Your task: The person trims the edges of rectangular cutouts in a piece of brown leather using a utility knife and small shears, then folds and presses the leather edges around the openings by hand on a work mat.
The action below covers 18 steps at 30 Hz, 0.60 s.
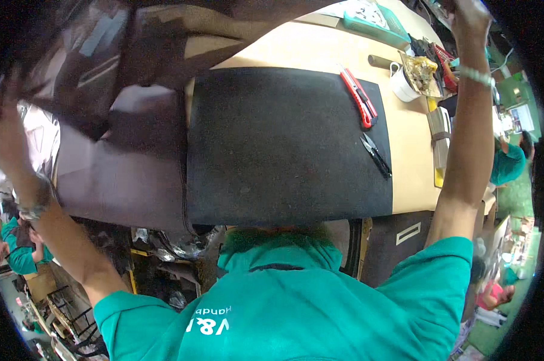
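A large dark brown sheet, like leather or cloth, (157, 45) is raised and blurred across the upper left. My left hand (8, 129) is at the far left beside its edge; motion smears the fingers, so their grip is unclear. High at the upper right, my right hand (472, 21) has its fingers curled; what they hold, if anything, is cut off by the frame. Another brown sheet (121, 174) lies flat on the table's left part. A red utility knife (359, 99) and black-handled thread snips (377, 157) rest on a black mat (272, 144).
A white mug (403, 84) stands on the pale tabletop (410, 180) beside a crumpled yellowish packet (422, 69). A green tray (383, 30) is at the back. A strapped bundle (442, 141) lies at the right edge. Co-workers in green (508, 163) are at both sides.
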### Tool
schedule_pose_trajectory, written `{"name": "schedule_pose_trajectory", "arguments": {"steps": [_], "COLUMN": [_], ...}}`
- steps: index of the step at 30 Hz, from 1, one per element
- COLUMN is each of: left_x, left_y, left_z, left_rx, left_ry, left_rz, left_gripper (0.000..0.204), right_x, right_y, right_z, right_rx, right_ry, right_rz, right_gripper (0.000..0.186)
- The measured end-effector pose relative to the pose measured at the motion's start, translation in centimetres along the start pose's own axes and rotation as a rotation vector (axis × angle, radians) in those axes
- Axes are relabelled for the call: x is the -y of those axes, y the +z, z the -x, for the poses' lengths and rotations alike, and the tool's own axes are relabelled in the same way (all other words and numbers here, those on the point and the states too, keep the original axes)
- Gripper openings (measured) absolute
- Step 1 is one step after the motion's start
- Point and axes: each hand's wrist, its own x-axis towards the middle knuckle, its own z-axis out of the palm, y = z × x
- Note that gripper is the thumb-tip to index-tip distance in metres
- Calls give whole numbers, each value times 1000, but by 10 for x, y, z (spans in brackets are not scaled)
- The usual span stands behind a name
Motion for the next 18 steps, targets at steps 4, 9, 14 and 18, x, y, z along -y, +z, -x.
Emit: {"name": "schedule_pose_trajectory", "arguments": {"steps": [4, 9, 14, 18], "left_x": [-73, -102, -137, -187], "left_y": [22, -8, -54, -88], "left_z": [87, 177, 232, 193], "left_rx": [-57, 173, 512, 445], "left_ry": [49, 158, 11, -110], "left_rz": [528, 297, 193, 439], "left_gripper": [36, 23, 33, 42], "right_x": [21, 64, 83, 99], "right_y": [-5, -10, -38, -34], "right_z": [101, 232, 309, 312], "right_rx": [117, 146, 276, 328], "right_ry": [-12, 306, 247, 117], "right_rz": [-23, 88, 643, 641], "right_gripper": [33, 33, 34, 34]}}
